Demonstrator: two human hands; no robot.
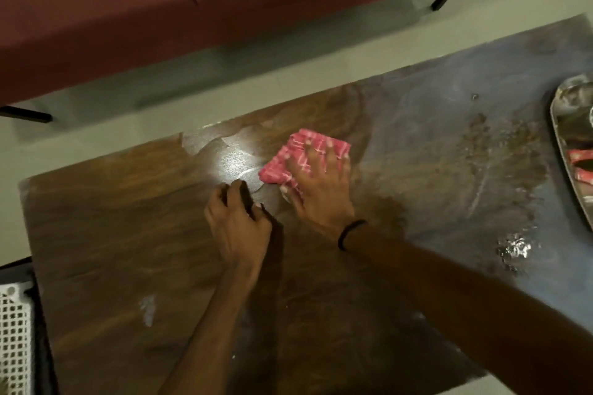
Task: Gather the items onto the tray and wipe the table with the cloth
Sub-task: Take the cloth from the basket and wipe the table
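Reaching in from the near edge, two bare forearms cross the dark wooden tabletop [112, 234], and of the hands the left hand [237, 221] rests on the wood with its fingers curled loosely inward, holding nothing, while the right hand [321, 183], a black band [349, 232] on its wrist, lies just beyond and to the right, fingers spread wide and pressed flat on the pink checked cloth [298, 157]. That cloth sits under the right palm beside a bright glare, apart from the left hand. Farther right, the metal tray [564, 138] lies at the tabletop's end holding red packets [580, 163], and beyond the far edge stands a maroon sofa [160, 3].
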